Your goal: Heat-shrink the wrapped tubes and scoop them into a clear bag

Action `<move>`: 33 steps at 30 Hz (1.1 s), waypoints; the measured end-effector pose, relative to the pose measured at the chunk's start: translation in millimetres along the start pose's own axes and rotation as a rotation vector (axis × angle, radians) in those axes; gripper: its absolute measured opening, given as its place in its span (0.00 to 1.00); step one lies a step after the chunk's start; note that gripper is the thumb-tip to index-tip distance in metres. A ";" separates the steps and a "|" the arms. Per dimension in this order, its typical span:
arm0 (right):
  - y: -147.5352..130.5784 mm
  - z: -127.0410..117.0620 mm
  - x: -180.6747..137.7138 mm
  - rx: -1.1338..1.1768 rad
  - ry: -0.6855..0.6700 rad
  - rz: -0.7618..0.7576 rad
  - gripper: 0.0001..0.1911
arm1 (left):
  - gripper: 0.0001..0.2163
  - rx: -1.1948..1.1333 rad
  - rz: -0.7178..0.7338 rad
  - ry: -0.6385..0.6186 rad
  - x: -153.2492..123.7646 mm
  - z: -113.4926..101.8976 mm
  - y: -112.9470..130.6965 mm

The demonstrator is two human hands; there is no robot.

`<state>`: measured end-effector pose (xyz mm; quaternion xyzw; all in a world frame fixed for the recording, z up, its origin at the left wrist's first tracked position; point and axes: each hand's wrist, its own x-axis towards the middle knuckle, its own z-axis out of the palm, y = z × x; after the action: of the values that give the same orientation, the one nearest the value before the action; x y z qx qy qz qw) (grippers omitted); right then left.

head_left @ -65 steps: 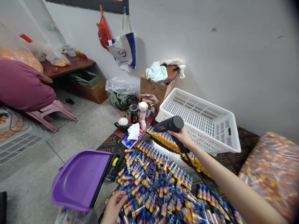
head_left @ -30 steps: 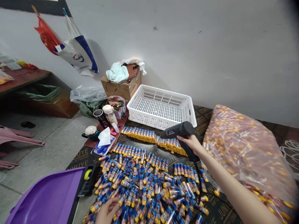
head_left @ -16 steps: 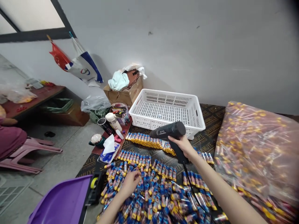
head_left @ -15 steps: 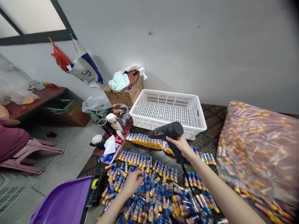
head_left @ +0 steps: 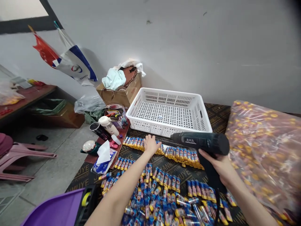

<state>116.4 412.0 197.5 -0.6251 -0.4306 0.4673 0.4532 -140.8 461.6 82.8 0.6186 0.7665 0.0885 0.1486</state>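
My right hand (head_left: 219, 166) is wrapped round the handle of a black heat gun (head_left: 199, 141), whose nozzle points left, just in front of the white basket. Its cord hangs down over the table. My left hand (head_left: 151, 145) reaches to the back row of small tubes (head_left: 133, 142), fingers apart and resting on or just over them. These tubes have blue tops, yellow bottoms and printed labels. Another stacked row (head_left: 182, 153) lies to the right, below the heat gun. Nearer to me is a spread of loose tubes (head_left: 152, 194), partly hidden by my left forearm.
A white plastic basket (head_left: 169, 128) stands at the back against the wall. At right lies a big clear bag (head_left: 265, 150) of small yellow-and-pink pieces. Cups, a tissue pack (head_left: 104, 163) and a cardboard box (head_left: 131, 92) are on the left. A purple dustpan-like tray (head_left: 54, 208) sits front left.
My left hand has moved from the loose tubes up to the back row. My right hand has carried the heat gun to the right and nearer. The view has shifted slightly.
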 end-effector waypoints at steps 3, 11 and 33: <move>0.0 -13.8 -2.3 -0.017 0.049 0.076 0.31 | 0.22 0.066 -0.015 -0.003 6.0 18.4 13.9; 14.9 -10.8 4.8 -0.040 0.002 0.106 0.28 | 0.11 0.022 0.246 0.058 -67.7 25.8 -28.1; 28.1 -13.5 -32.3 -0.337 -0.292 -0.001 0.24 | 0.10 -0.097 -0.190 0.171 -69.4 20.1 -106.6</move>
<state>126.6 372.5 178.5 -0.6175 -0.5639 0.4741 0.2756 -219.1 369.7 38.1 0.5254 0.8264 0.1633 0.1200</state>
